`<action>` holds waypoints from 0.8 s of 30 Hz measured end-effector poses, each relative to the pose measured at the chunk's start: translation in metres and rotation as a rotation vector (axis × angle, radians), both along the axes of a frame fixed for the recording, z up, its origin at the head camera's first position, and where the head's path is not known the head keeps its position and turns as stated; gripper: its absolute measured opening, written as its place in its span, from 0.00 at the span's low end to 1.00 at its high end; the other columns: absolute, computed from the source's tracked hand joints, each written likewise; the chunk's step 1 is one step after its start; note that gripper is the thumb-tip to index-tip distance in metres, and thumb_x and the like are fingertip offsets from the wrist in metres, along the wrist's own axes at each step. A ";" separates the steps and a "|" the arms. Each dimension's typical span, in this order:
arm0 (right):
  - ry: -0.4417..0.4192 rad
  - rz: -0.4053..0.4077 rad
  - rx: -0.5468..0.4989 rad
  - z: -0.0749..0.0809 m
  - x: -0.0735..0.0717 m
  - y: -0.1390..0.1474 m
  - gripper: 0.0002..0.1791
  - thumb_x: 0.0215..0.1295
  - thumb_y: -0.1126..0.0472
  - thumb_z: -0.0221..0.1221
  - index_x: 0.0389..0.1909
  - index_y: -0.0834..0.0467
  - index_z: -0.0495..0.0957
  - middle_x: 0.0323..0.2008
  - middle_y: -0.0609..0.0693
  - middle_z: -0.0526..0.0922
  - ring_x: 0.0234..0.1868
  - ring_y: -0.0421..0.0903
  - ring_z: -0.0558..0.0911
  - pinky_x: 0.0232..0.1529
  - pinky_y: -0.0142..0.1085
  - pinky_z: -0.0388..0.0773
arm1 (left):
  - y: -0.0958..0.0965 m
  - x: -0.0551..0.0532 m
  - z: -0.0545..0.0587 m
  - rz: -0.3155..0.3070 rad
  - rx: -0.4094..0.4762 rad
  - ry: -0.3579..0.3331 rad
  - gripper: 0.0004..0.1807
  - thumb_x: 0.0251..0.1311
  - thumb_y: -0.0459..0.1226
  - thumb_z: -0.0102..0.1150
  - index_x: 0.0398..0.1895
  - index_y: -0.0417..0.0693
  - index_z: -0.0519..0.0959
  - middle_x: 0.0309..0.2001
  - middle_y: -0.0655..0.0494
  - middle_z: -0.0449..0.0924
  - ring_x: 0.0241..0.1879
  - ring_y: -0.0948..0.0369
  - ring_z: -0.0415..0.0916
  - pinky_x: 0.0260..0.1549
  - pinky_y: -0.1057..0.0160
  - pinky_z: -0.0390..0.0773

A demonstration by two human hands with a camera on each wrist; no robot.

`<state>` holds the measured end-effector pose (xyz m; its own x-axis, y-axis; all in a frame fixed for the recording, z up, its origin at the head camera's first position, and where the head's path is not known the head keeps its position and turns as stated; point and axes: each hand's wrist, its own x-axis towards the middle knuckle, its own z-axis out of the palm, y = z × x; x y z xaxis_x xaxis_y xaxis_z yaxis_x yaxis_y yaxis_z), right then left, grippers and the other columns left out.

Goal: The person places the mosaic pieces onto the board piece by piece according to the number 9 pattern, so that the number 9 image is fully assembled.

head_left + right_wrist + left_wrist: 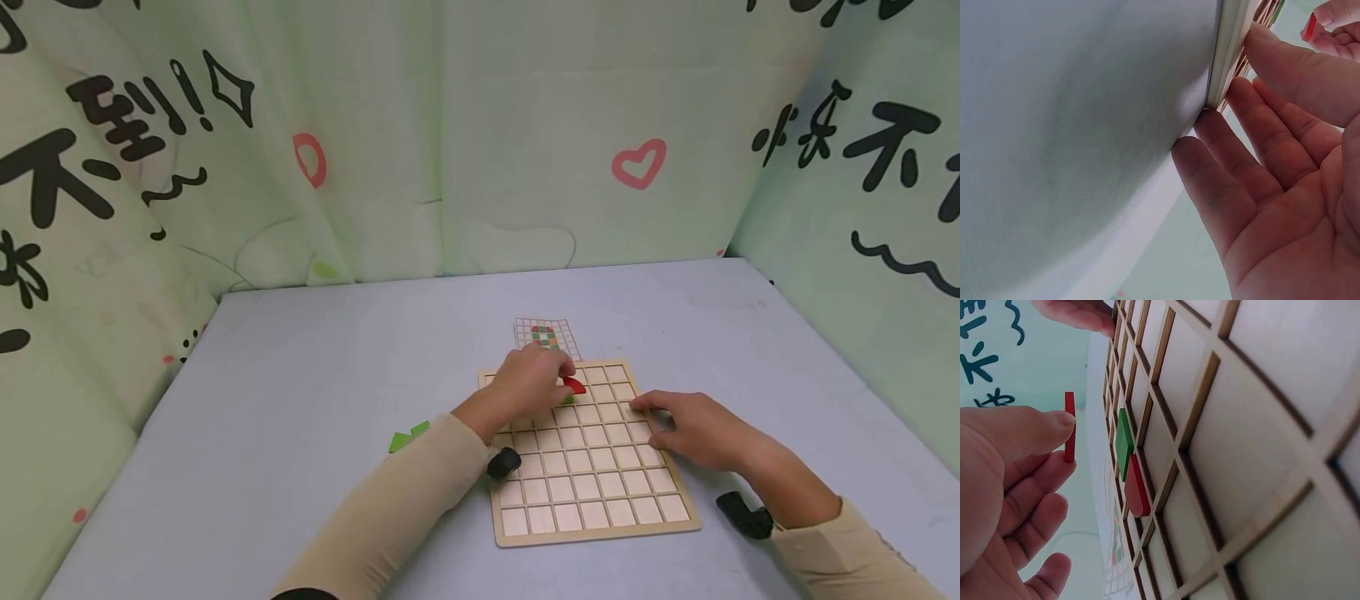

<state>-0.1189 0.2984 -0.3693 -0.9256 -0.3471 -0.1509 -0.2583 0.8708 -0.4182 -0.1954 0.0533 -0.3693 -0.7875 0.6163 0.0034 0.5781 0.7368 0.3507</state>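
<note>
My left hand (pixel 528 379) is over the upper part of a wooden grid board (pixel 592 512). Between its thumb and finger it pinches a thin red piece (pixel 1070 428), seen edge-on in the left wrist view and raised off the board. Below it, a green piece (pixel 1124 445) and a red piece with a rounded end (pixel 1137 487) lie on the grid, side by side. My right hand (pixel 705 429) rests at the board's right edge. Its thumb and fingertips touch that edge, the fingers fairly straight, as the right wrist view shows.
Behind the board lies a printed grid card (pixel 546 333) with a coloured pattern, partly covered by my left hand. Loose light-green pieces (pixel 401 440) lie left of the board beside my left sleeve. A pale curtain (pixel 480 150) closes off the table's (pixel 337 358) back and sides.
</note>
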 end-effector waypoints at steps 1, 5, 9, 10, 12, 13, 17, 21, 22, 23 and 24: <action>0.000 0.002 0.000 0.000 0.000 0.000 0.26 0.59 0.64 0.68 0.59 0.61 0.78 0.57 0.64 0.79 0.58 0.63 0.76 0.55 0.59 0.71 | 0.001 0.000 0.000 -0.001 0.000 0.001 0.13 0.66 0.43 0.64 0.51 0.53 0.84 0.45 0.64 0.83 0.45 0.62 0.73 0.41 0.64 0.74; -0.005 0.007 -0.004 -0.002 0.000 0.001 0.26 0.59 0.64 0.68 0.59 0.62 0.77 0.57 0.64 0.78 0.59 0.64 0.76 0.54 0.59 0.72 | 0.006 0.000 0.000 0.001 0.011 -0.011 0.13 0.65 0.42 0.64 0.51 0.52 0.84 0.44 0.63 0.84 0.42 0.63 0.75 0.39 0.64 0.74; -0.006 0.005 -0.008 -0.002 0.000 0.001 0.26 0.59 0.64 0.68 0.59 0.62 0.77 0.58 0.64 0.78 0.59 0.65 0.76 0.54 0.59 0.72 | 0.011 0.000 -0.001 0.009 0.002 -0.019 0.12 0.65 0.43 0.64 0.50 0.54 0.84 0.42 0.65 0.83 0.39 0.65 0.74 0.37 0.63 0.73; -0.005 0.004 -0.008 -0.002 0.000 0.001 0.26 0.59 0.64 0.68 0.59 0.62 0.77 0.58 0.64 0.78 0.59 0.65 0.76 0.54 0.59 0.72 | 0.012 0.000 -0.002 0.013 -0.002 -0.023 0.12 0.66 0.44 0.64 0.51 0.54 0.84 0.42 0.65 0.83 0.38 0.65 0.74 0.38 0.63 0.73; -0.007 0.000 -0.007 -0.002 0.000 0.001 0.26 0.59 0.64 0.68 0.59 0.62 0.77 0.58 0.65 0.78 0.59 0.65 0.76 0.54 0.59 0.72 | 0.014 0.000 -0.002 0.019 -0.009 -0.029 0.13 0.66 0.45 0.64 0.51 0.55 0.83 0.42 0.66 0.83 0.38 0.66 0.74 0.39 0.63 0.73; -0.007 -0.002 -0.007 -0.002 0.000 0.001 0.26 0.59 0.64 0.68 0.59 0.62 0.77 0.58 0.65 0.78 0.59 0.65 0.76 0.54 0.59 0.72 | 0.015 0.000 -0.001 0.023 -0.012 -0.031 0.13 0.66 0.45 0.64 0.51 0.55 0.83 0.42 0.66 0.82 0.38 0.67 0.74 0.39 0.63 0.73; -0.008 -0.005 -0.006 -0.002 0.000 0.001 0.26 0.59 0.64 0.68 0.59 0.62 0.77 0.57 0.64 0.78 0.58 0.64 0.76 0.54 0.59 0.73 | 0.018 -0.001 -0.002 0.035 -0.011 -0.039 0.13 0.66 0.45 0.64 0.51 0.55 0.83 0.41 0.66 0.82 0.38 0.67 0.74 0.41 0.63 0.72; -0.007 -0.002 -0.006 -0.002 0.000 0.001 0.26 0.59 0.64 0.68 0.59 0.62 0.77 0.57 0.64 0.78 0.58 0.64 0.76 0.54 0.58 0.73 | 0.019 -0.002 -0.003 0.039 -0.014 -0.038 0.13 0.66 0.45 0.64 0.50 0.55 0.83 0.40 0.66 0.82 0.37 0.67 0.74 0.39 0.64 0.72; -0.006 -0.001 -0.004 -0.002 0.000 0.001 0.26 0.59 0.64 0.68 0.59 0.62 0.77 0.58 0.64 0.78 0.58 0.64 0.76 0.54 0.58 0.73 | 0.019 -0.002 -0.004 0.038 -0.017 -0.038 0.13 0.66 0.45 0.64 0.51 0.55 0.83 0.39 0.66 0.81 0.37 0.67 0.74 0.39 0.64 0.72; -0.007 -0.001 -0.003 -0.001 0.000 0.001 0.26 0.59 0.64 0.68 0.59 0.62 0.77 0.58 0.64 0.78 0.59 0.64 0.76 0.54 0.58 0.73 | 0.019 -0.002 -0.004 0.037 -0.020 -0.037 0.13 0.66 0.45 0.64 0.51 0.55 0.83 0.39 0.66 0.81 0.37 0.67 0.74 0.39 0.64 0.72; -0.007 -0.002 -0.001 -0.001 0.000 0.001 0.26 0.59 0.64 0.68 0.59 0.62 0.77 0.58 0.64 0.78 0.59 0.64 0.76 0.54 0.58 0.73 | 0.020 -0.002 -0.005 0.036 -0.022 -0.038 0.13 0.66 0.46 0.64 0.51 0.55 0.83 0.38 0.66 0.81 0.37 0.67 0.74 0.39 0.64 0.72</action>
<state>-0.1192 0.2990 -0.3706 -0.9251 -0.3456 -0.1574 -0.2538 0.8709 -0.4208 -0.1974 0.0728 -0.3740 -0.8086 0.5870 -0.0401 0.5376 0.7648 0.3552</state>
